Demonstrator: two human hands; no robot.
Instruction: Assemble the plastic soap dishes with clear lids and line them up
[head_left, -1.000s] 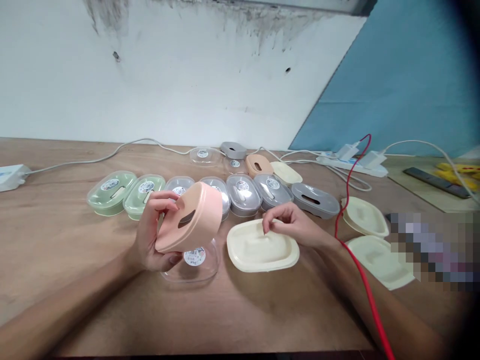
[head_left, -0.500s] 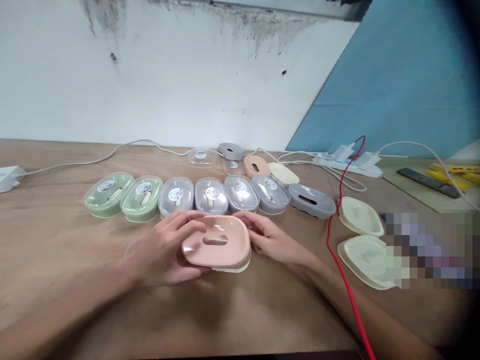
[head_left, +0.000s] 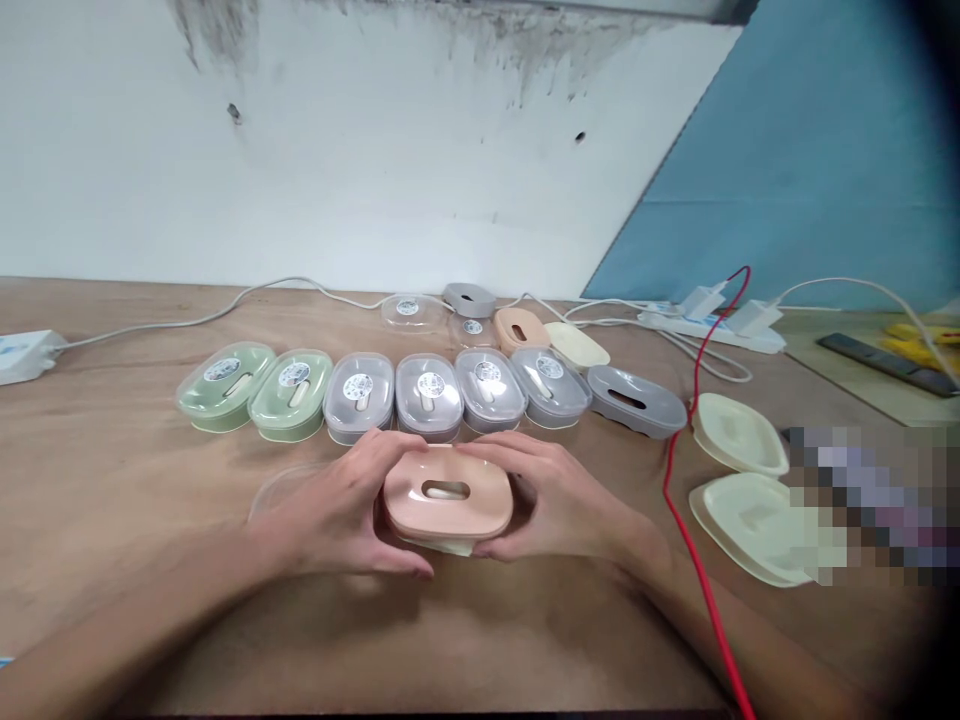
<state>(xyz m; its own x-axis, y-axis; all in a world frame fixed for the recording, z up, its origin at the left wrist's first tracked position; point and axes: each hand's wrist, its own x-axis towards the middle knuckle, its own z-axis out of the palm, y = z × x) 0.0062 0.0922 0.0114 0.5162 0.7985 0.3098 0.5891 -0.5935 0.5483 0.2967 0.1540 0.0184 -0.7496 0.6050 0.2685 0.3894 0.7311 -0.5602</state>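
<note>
On the left of the counter (head_left: 112, 500) a clear lid (head_left: 281, 490) lies flat, just beside the left hand (head_left: 341, 515). That hand cups the left end of the pink slotted tray (head_left: 448, 492), its grip wrapped around the rim with the thumb low at the front edge. The tray sits on a cream base (head_left: 442, 545), of which only a sliver shows beneath. The right hand (head_left: 551, 500) mirrors this, its grip curled over the right end. To seat the tray well, I reckon both hands should press evenly and level, keeping the oval edges matched all round so neither end rides up. Behind stands a row of finished boxes (head_left: 429, 395). Further right, a red cable (head_left: 694, 480) crosses the counter beside two cream bases (head_left: 739, 435)
</note>
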